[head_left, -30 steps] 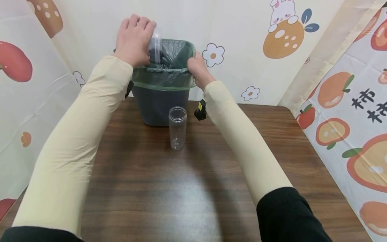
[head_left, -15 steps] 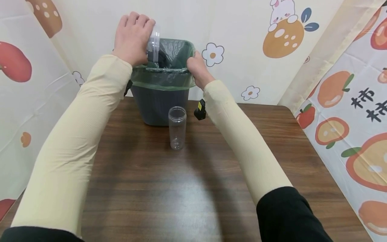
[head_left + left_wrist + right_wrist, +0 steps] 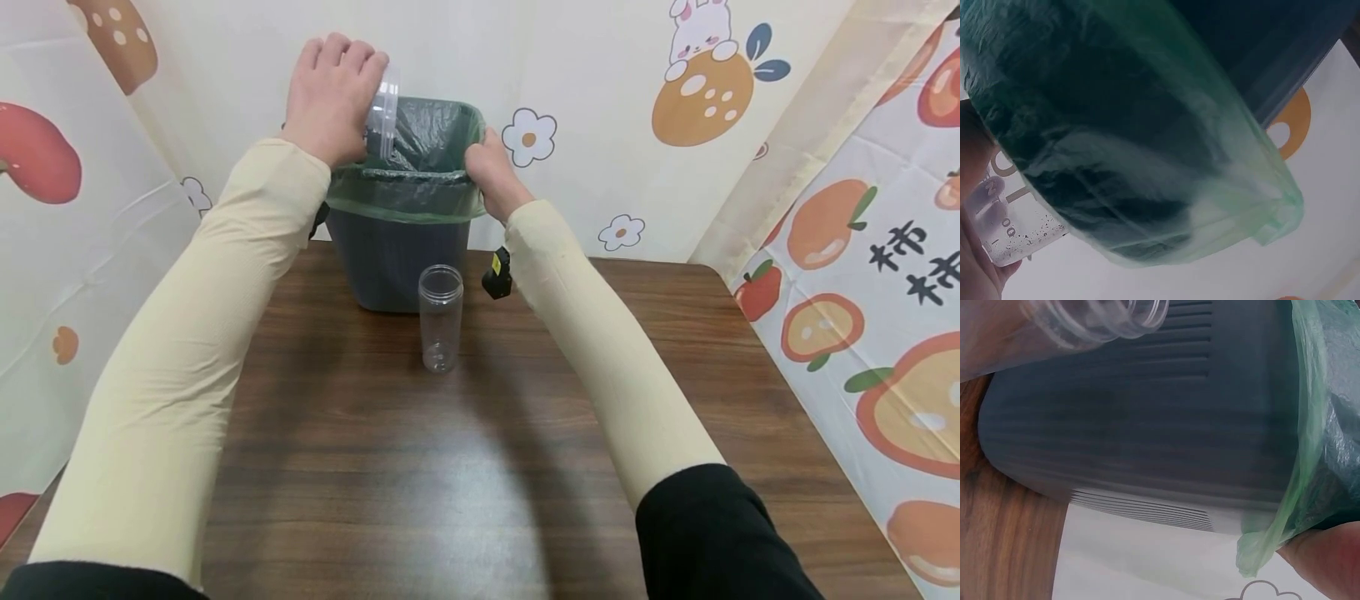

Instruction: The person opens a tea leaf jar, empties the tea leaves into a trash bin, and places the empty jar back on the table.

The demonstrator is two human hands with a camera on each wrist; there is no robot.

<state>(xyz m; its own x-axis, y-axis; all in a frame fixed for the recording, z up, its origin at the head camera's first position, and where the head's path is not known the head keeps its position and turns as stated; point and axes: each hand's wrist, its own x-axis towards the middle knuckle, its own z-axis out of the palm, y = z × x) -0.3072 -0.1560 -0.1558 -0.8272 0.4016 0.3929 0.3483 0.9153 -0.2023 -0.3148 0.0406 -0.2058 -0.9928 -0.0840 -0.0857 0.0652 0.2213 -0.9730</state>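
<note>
My left hand (image 3: 330, 100) grips a clear plastic cup (image 3: 384, 112) tipped on its side over the left part of the bin's mouth. Printed letters and small dark specks show on the cup (image 3: 1022, 234) in the left wrist view. My right hand (image 3: 495, 173) pinches the rim and green liner (image 3: 408, 198) at the right side of the dark grey trash bin (image 3: 397, 258). In front of the bin stands an upright clear plastic jar (image 3: 440, 321) with a threaded, lidless neck. The bottom of the bin's inside is hidden.
The bin and the jar stand on a brown wooden table (image 3: 390, 467), close to its back edge. Behind and at both sides hang printed curtains (image 3: 585, 100) with fruit and flower pictures.
The cup has tilted slightly further mouth-down. A dark mass seen at its mouth half a second ago no longer shows there. The right hand, bin and jar have stayed put.
</note>
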